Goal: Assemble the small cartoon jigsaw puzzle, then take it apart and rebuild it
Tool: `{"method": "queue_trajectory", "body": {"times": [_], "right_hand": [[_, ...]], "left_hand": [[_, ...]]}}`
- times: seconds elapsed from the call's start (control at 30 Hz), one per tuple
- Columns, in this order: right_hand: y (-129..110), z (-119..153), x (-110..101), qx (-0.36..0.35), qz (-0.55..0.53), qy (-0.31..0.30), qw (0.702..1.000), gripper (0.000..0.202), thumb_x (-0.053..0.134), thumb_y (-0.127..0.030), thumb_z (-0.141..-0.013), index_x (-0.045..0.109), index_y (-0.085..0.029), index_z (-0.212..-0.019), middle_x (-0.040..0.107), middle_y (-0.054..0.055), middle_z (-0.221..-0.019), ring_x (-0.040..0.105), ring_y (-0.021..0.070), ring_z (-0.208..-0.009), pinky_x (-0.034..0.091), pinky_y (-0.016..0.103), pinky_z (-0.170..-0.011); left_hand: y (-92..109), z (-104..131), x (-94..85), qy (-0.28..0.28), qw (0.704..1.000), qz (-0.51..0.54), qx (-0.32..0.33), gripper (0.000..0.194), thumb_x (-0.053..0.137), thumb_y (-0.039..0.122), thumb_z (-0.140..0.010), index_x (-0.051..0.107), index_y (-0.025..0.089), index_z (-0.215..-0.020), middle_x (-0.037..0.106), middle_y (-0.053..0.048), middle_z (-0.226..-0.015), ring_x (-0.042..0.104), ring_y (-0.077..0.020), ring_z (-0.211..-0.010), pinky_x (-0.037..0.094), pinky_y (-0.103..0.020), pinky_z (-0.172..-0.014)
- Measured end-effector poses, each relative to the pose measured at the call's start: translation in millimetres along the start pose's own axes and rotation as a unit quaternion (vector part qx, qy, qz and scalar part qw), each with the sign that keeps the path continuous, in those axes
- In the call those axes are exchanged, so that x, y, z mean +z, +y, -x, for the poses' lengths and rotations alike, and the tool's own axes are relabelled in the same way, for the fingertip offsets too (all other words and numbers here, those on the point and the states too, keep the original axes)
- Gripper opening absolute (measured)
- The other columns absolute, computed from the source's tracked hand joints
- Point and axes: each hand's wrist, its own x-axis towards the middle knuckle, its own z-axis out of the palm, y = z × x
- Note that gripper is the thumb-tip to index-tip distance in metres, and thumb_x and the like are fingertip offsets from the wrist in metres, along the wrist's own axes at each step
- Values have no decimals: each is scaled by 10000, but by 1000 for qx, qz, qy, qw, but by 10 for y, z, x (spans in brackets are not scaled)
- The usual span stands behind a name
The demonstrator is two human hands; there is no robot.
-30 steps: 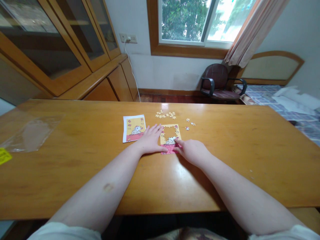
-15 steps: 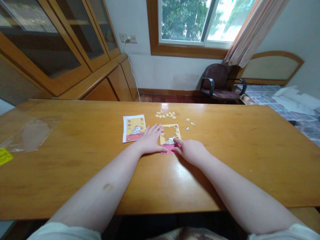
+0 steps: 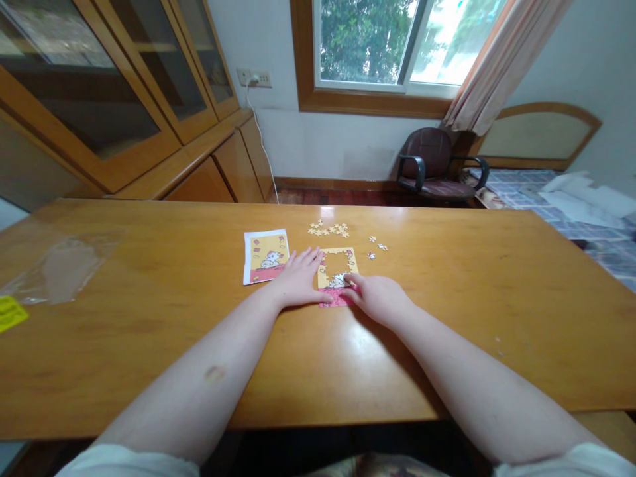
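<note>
A partly assembled jigsaw puzzle point(image 3: 353, 262) lies flat on the table, with a yellow border, a pink lower part, a white animal figure and a gap in its upper middle. My left hand point(image 3: 298, 277) rests flat along its left edge, fingers spread, thumb on the lower left corner. From the right, my right hand point(image 3: 381, 297) touches the puzzle. Its index fingertip is by the white figure and its thumb lower on the pink part, the two apart. I see no loose piece between them. Left of the puzzle lies a reference picture point(image 3: 268, 245), its lower right partly behind my left hand.
Several loose yellow puzzle pieces point(image 3: 328, 230) lie beyond the puzzle. To its right are a few white-patterned pieces point(image 3: 372, 256). A clear plastic bag point(image 3: 64, 265) with a yellow label point(image 3: 10, 313) lies on the table's left point(image 3: 163, 265). A chair point(image 3: 432, 162) stands beyond the table.
My right thumb has shifted slightly left on the pink part of the puzzle. My left hand stays in place, and the loose pieces have not moved.
</note>
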Motion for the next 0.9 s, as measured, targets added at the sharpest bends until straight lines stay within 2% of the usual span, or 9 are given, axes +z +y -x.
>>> {"method": "queue_trajectory", "body": {"times": [0.13, 0.5, 0.57, 0.7, 0.77, 0.9], "right_hand": [[14, -16, 15, 12, -11, 15, 1000, 465, 362, -517, -956, 515, -254, -1307, 732, 108, -963, 687, 250, -876, 473, 325, -697], [41, -48, 19, 10, -24, -2, 1000, 446, 367, -535, -951, 556, -271, -1257, 730, 87, -953, 678, 239, -880, 459, 314, -710], [99, -86, 24, 19, -37, 28, 999, 424, 368, -490, -961, 562, -251, -1252, 718, 88, -1015, 663, 230, -932, 460, 315, -766], [342, -239, 48, 77, -38, 144, 986, 391, 359, -327, -971, 568, -164, -1259, 641, 122, -1210, 587, 230, -1095, 413, 321, -932], [467, -322, 72, 103, -38, 152, 982, 386, 352, -274, -968, 573, -157, -1262, 610, 121, -1269, 564, 236, -1126, 403, 334, -956], [578, -414, 118, 78, -32, 136, 987, 336, 437, -272, -939, 627, -212, -1210, 609, 75, -1290, 550, 228, -1125, 401, 337, -955]], "left_hand": [[-2, -6, 1, -3, 1000, 2, 0, 1174, 477, 841, -637, 102, 181, -1532, 76, -116, -1597, 51, -342, -1462, 47, -507, -1172], [16, 2, -21, -4, 1000, -3, -3, 1173, 488, 824, -640, 112, 159, -1530, 68, -118, -1596, 60, -345, -1460, 52, -508, -1174], [5, -5, -12, -3, 1000, -5, -1, 1172, 494, 821, -639, 105, 167, -1531, 62, -117, -1597, 57, -346, -1460, 48, -512, -1172], [-5, -11, -11, -7, 1000, -4, 7, 1170, 484, 829, -645, 91, 177, -1533, 58, -119, -1596, 39, -339, -1462, 40, -519, -1172], [-1, -10, -18, -9, 1000, -3, 8, 1171, 485, 829, -645, 91, 174, -1533, 60, -118, -1595, 32, -331, -1464, 38, -519, -1173], [8, -10, -26, -12, 1000, 0, 5, 1177, 496, 822, -643, 96, 164, -1533, 50, -120, -1594, 36, -328, -1465, 31, -519, -1175]]}}
